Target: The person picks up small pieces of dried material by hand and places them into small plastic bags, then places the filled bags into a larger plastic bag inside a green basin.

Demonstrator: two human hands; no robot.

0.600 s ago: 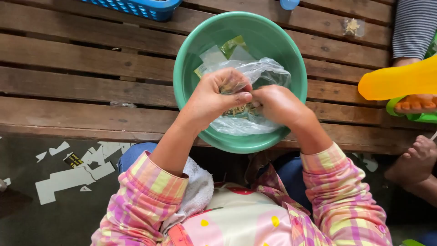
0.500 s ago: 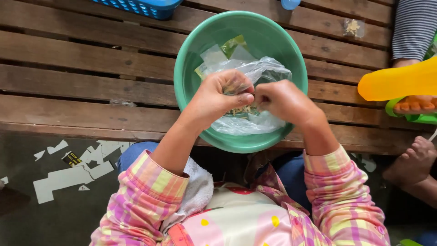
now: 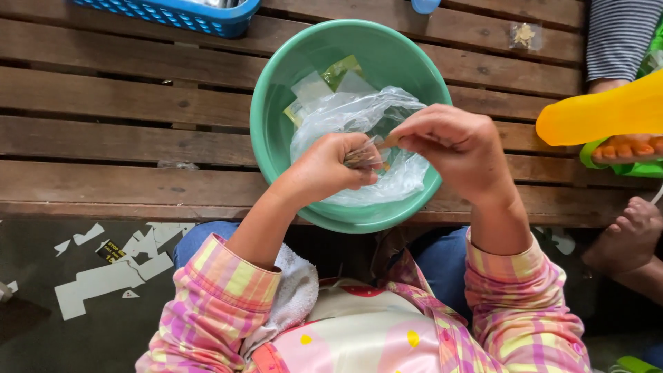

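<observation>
Both hands, left (image 3: 324, 169) and right (image 3: 452, 148), pinch a small packet (image 3: 362, 157) over a green basin (image 3: 276, 103); fingers clamped, a hard tug could scatter its contents.

Clear plastic bag (image 3: 359, 131) and flat clear-green packets (image 3: 324, 86) inside green basin (image 3: 276, 103)

1. The basin (image 3: 276, 103) sits on the counter (image 3: 103, 103), at its near edge.
2. A plastic bag (image 3: 345, 117) lies in the basin, with flat packets (image 3: 314, 88) behind it.
3. The left hand (image 3: 324, 169) and right hand (image 3: 452, 148) meet over the bag, both pinching a small bundle (image 3: 362, 157) between them.
4. A basket (image 3: 173, 14) stands at the counter's far edge, left of the basin.
5. Paper scraps (image 3: 103, 276) lie on the floor, below and left of the counter.
6. Another person's foot (image 3: 628, 235) rests at the right.
</observation>
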